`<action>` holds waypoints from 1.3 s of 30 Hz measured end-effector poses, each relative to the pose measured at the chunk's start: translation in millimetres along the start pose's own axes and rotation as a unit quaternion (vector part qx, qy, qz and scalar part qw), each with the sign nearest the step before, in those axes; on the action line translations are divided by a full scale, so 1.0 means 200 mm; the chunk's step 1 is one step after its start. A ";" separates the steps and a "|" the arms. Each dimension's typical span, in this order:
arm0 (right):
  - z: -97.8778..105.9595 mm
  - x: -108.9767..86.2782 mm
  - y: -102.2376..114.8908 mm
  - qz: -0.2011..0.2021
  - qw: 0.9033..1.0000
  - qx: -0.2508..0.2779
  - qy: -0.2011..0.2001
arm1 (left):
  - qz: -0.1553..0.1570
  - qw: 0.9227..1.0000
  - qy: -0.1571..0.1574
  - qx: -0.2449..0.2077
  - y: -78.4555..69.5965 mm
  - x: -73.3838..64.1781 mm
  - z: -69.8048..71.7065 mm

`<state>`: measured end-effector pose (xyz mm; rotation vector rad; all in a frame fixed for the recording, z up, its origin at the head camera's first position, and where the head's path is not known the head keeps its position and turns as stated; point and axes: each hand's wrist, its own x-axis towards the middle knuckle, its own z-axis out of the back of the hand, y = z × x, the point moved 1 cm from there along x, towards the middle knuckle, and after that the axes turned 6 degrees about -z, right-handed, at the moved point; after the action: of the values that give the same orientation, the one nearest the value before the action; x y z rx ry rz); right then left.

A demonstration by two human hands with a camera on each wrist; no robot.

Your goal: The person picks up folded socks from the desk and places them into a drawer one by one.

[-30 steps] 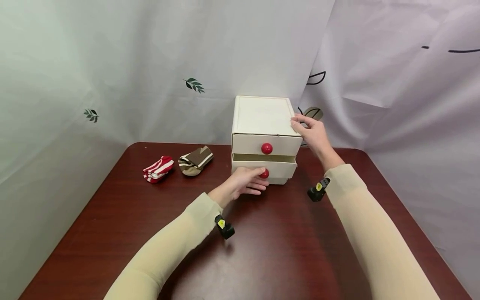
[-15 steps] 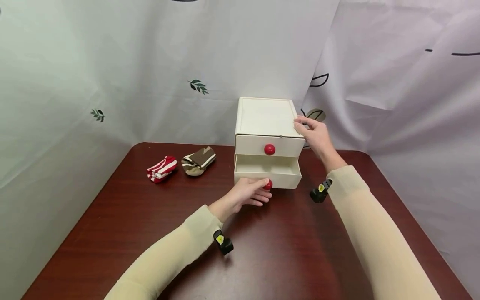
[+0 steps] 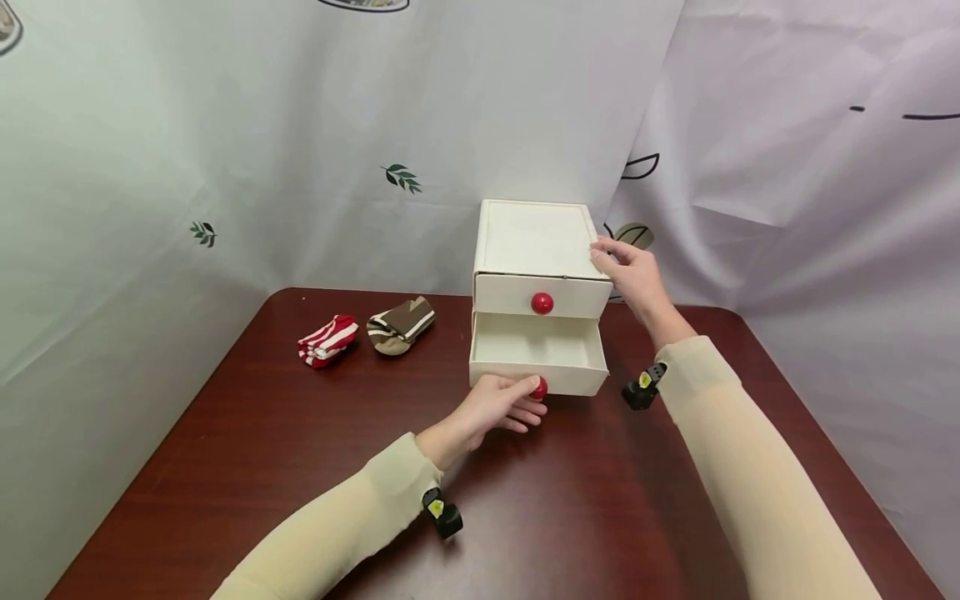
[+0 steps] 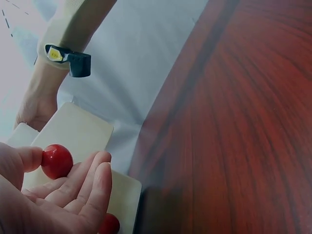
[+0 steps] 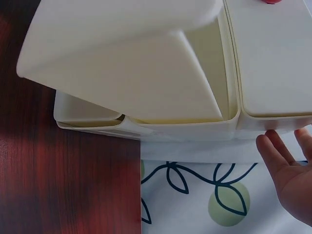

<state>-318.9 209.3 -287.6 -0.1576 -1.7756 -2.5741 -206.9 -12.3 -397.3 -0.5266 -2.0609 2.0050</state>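
A white two-drawer box (image 3: 536,237) stands at the back of the table, its lower drawer (image 3: 573,381) pulled well out and bare inside. My left hand (image 3: 495,412) pinches that drawer's red knob (image 4: 57,161) between thumb and fingers. The upper drawer, with its own red knob (image 3: 542,302), is closed. My right hand (image 3: 632,271) touches the box's upper right edge; in the right wrist view its fingers (image 5: 273,151) lie fairly straight against the box's side.
Left of the box lie a folded red-and-white striped sock bundle (image 3: 327,340) and a folded brown, tan and white one (image 3: 401,325). The dark red wooden table (image 3: 247,450) meets a pale printed cloth backdrop (image 3: 337,183) behind and at both sides.
The lower drawer has slid out toward me, from slightly open to well open, with my left hand drawing its knob. My right hand has stayed at the box's edge.
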 end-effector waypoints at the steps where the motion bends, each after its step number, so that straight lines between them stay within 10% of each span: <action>1: 0.00 0.00 0.00 0.001 1.000 0.000 0.000 | -0.002 1.000 -0.001 0.001 0.00 0.00 0.00; 22: 0.00 0.00 0.00 0.004 1.000 -0.003 0.001 | 0.011 1.000 0.023 -0.010 0.02 -0.11 0.01; 32: 0.00 0.00 0.01 0.008 1.000 -0.001 -0.004 | 0.031 0.998 0.037 0.034 0.09 -0.19 0.30; 39: 0.01 -0.01 0.02 0.007 1.000 -0.002 -0.009 | 0.046 0.998 -0.032 0.000 0.07 -0.18 0.56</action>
<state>-316.9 210.5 -283.7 -0.1942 -1.7682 -2.5749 -217.1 -129.6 -413.7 -0.5756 -2.1093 2.0997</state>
